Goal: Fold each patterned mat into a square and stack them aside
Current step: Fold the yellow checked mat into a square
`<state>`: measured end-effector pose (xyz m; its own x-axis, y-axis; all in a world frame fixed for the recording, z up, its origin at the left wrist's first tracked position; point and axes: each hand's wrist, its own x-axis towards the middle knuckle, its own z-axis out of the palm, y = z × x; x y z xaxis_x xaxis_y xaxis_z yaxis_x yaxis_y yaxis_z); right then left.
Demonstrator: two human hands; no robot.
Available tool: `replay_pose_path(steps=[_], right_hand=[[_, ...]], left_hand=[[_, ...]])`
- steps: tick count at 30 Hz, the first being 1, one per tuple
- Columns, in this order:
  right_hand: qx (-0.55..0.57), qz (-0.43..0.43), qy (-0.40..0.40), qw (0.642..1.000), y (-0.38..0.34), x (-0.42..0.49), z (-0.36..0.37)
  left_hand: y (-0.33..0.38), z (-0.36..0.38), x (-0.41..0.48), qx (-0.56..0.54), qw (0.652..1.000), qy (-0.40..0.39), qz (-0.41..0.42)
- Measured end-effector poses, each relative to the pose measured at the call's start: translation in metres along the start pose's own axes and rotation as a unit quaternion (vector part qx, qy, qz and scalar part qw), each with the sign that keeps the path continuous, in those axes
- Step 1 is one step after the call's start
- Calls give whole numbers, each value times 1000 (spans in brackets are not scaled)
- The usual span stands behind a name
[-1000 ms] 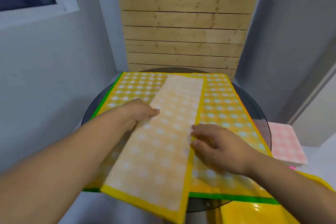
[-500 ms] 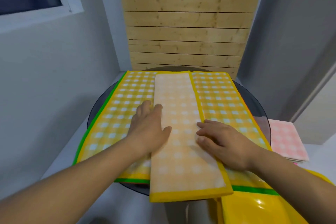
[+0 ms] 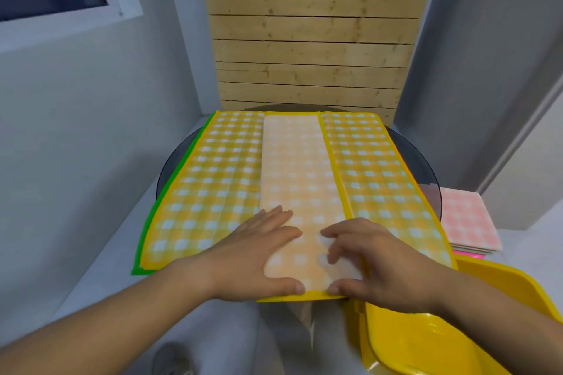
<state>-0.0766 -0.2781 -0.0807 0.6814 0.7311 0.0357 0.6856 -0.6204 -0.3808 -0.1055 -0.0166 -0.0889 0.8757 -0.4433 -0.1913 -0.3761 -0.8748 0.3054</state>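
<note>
**Glass table: mat at the strip stage of the fold**

Grey floor showed below the near rim of the round dark glass table (image 3: 423,167). A glossy yellow plastic tray (image 3: 426,329) sat at near right, partly covered by the right forearm.

Left hand (image 3: 259,256) lay flat on the near end of the pale orange checked mat strip (image 3: 298,173), fingers straight and together, thumb along the yellow hem. Right hand (image 3: 380,262) was arched, fingertips down on the same end, thumb at the hem. Could not tell whether it pinched the edge or only pressed.

Strip ran lengthwise down the table's middle, near end just overhanging the rim. It lay on top of an unfolded yellow-and-white checked mat (image 3: 219,186), and a green mat border (image 3: 170,189) peeked out beneath at left. Folded pink checked squares (image 3: 466,219) sat stacked off to the right, apart from the table. Pine slat wall (image 3: 304,39) stood behind.

Judgement: lengthwise folds done, strip not yet square. Next move likely calls for lifting the near end and carrying it to the far hem, edges aligned and the lower mat undisturbed. The square would then go onto the pink stack.
</note>
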Motion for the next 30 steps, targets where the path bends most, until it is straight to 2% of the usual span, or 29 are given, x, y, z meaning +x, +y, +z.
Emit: replay_pose_path(steps=[7,15,19,21,24,27,28,30], right_hand=[[14,-11,4,1000,-6,-10,12],[1,-19,42,999,-6,-12,17],[1,-27,61,998,-5,-12,15],[-9,-34,59,998,-6,-11,12],[-10,-44,59,997,-9,-7,4],[29,-43,92,994,-13,1,-15],[56,-38,111,991,-14,5,-23],[108,-13,149,983,-17,15,-41]], left_hand=[[-2,2,0,5,1000,-9,9],[-5,4,2,-4,1000,-1,14],[-4,0,2,-49,999,-7,0],[0,-8,1,-128,991,-15,-18],[-1,-15,3,-283,958,-11,-56],[-15,-18,11,-494,865,31,-84],[-19,-23,13,-539,837,47,-85],[-27,-35,15,-585,803,77,-79]])
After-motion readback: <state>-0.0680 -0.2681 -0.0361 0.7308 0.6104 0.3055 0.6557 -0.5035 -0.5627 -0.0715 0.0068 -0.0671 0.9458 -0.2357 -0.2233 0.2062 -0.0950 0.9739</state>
